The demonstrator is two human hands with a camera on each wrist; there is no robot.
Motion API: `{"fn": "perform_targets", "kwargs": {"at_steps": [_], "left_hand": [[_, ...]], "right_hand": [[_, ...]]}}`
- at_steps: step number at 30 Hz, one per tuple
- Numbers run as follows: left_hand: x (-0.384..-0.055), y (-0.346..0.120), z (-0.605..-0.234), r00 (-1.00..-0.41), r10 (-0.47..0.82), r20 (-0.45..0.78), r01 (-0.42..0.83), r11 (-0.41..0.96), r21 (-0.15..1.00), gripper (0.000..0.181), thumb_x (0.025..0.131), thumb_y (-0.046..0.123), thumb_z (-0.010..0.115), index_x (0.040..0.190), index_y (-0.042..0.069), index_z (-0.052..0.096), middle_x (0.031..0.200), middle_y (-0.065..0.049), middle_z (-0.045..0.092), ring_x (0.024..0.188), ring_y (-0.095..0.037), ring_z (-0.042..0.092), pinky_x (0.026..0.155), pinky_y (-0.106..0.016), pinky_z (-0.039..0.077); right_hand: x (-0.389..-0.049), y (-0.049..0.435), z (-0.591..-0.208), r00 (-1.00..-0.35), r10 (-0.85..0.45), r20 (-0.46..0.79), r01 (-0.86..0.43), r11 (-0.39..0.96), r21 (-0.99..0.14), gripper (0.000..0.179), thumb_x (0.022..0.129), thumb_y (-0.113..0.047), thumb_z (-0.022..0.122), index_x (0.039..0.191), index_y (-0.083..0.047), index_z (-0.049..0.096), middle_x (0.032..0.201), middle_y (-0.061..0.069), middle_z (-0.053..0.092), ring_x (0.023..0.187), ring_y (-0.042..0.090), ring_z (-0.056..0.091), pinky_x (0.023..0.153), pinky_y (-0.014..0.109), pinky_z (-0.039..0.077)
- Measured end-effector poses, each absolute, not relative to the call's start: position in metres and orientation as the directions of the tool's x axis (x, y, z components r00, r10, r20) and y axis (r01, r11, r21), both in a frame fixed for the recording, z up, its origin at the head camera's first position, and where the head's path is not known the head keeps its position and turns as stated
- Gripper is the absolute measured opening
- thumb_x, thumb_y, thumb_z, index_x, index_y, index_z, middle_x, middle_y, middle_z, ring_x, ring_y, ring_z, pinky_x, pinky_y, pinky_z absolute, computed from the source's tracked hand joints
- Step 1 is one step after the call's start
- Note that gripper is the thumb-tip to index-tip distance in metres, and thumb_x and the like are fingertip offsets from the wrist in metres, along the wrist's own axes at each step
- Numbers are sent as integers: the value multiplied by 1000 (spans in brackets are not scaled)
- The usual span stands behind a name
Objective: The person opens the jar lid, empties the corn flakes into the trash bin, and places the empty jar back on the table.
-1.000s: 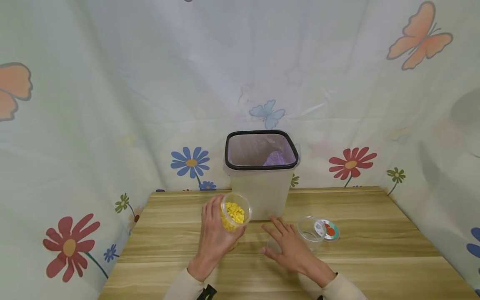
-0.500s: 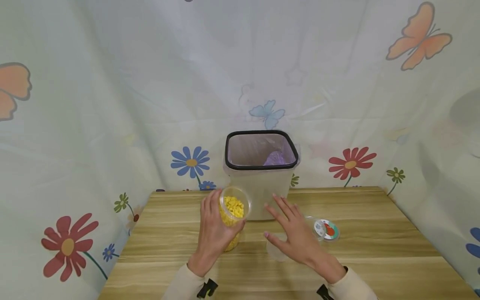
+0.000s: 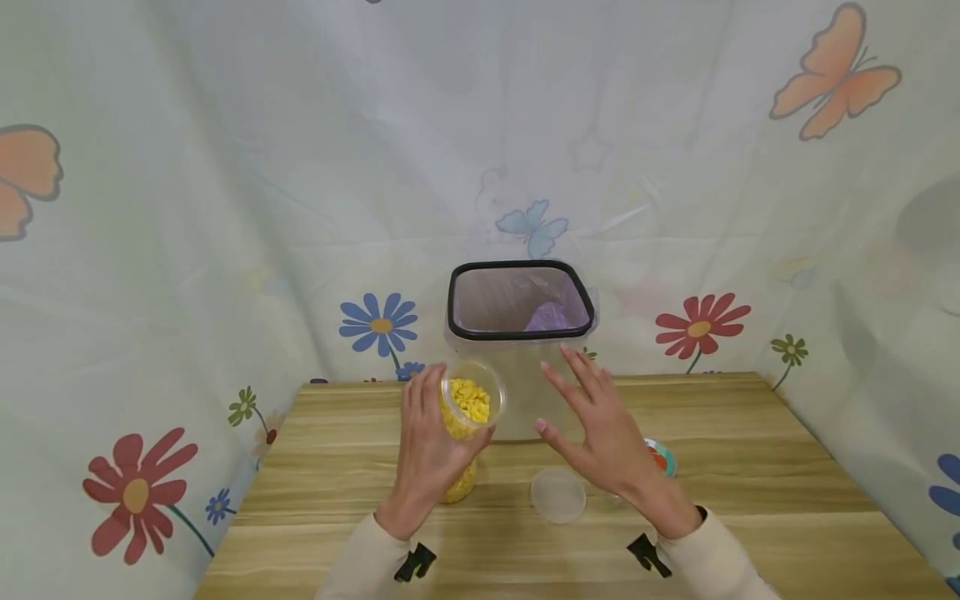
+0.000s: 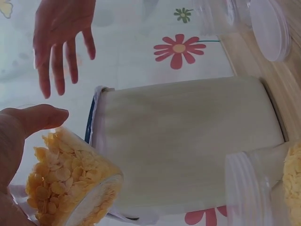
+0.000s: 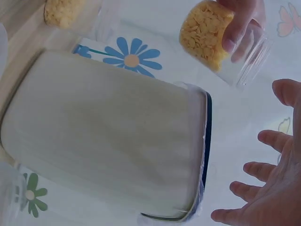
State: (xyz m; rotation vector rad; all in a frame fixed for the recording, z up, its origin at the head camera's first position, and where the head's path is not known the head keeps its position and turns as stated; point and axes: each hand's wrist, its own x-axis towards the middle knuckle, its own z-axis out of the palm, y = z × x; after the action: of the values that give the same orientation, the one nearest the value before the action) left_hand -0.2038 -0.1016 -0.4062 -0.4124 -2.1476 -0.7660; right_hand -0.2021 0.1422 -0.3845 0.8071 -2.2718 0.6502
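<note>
My left hand grips a clear plastic jar of yellow cereal flakes, lidless, its open mouth tilted toward me in the head view. Below it on the table stands a second clear jar with yellow flakes. My right hand hangs in the air with its fingers spread and holds nothing. It is in front of the bin, as high as the jar. A round translucent lid lies on the table between the hands. Another clear container is mostly hidden by my right hand in the head view.
The bin has a black rim and a purple bag inside. It stands at the table's back edge, before a flowered curtain. A round piece with a red and green label lies behind my right hand on the wooden table.
My right hand has risen from near the tabletop and moved a little right, uncovering the translucent lid. My left hand has lifted the jar slightly, and the second jar below now shows.
</note>
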Motion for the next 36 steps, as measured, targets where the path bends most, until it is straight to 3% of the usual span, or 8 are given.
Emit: {"fn": "perform_targets", "kwargs": {"at_steps": [15,20,28,36], "left_hand": [[-212,-91,-378,-608,29,793,558,727,401,97,65,36,88,143,7,39,137,-10,52,121,-27,50,102,-46,44],[-219,-89,-375,-592,27,805,561,731,389,97,66,38,87,144,6,39,135,-11,53,118,-28,51,101,-45,44],[-227,-88,-369,-571,23,821,577,722,381,96,66,37,86,143,5,40,135,-11,53,118,-28,50,101,-45,44],[-233,-88,-360,-574,28,818,581,719,383,98,65,34,88,145,7,37,136,-11,51,121,-28,48,103,-48,40]], "right_hand": [[-227,155,-356,-620,-319,716,-659,708,-255,69,87,-38,67,148,-19,44,161,13,28,147,43,26,113,72,18],[-240,164,-348,-659,-310,686,-625,732,-270,68,88,-39,66,149,-20,43,161,14,28,147,41,25,113,72,18],[-258,172,-338,-778,-332,534,-532,800,-278,69,94,-52,54,155,-27,31,165,11,17,152,39,13,115,71,10],[-273,175,-328,-798,-327,507,-513,810,-285,71,95,-54,51,156,-25,28,164,13,19,152,39,14,116,69,11]]}}
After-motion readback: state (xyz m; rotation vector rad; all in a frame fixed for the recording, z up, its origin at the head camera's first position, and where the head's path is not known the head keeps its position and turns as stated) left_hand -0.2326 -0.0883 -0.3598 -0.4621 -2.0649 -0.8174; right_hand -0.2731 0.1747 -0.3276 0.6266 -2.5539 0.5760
